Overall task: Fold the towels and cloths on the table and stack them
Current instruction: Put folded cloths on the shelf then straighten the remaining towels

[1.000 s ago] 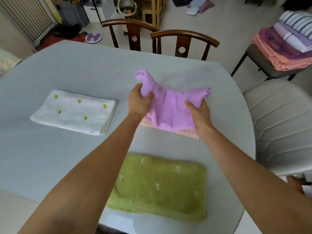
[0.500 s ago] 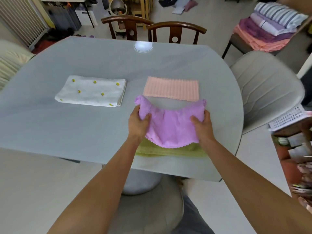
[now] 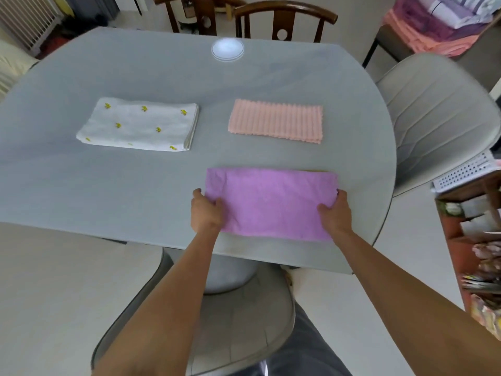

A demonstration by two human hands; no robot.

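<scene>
Landmark: purple cloth (image 3: 271, 203). Beyond it lies the pink cloth (image 3: 276, 121); beyond-left, the white towel (image 3: 138, 125). Bare table (image 3: 108, 183) extends to its left.

On the table (image 3: 81, 185), a folded towel (image 3: 139, 124) lies far left, a ribbed cloth (image 3: 276, 121) right of it, another cloth (image 3: 271, 202) nearest.

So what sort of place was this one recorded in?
Most likely a home dining area: a rounded grey table with wooden dining chairs behind it, a padded chair beside it, and folded laundry stacked on a seat at the back.
</scene>
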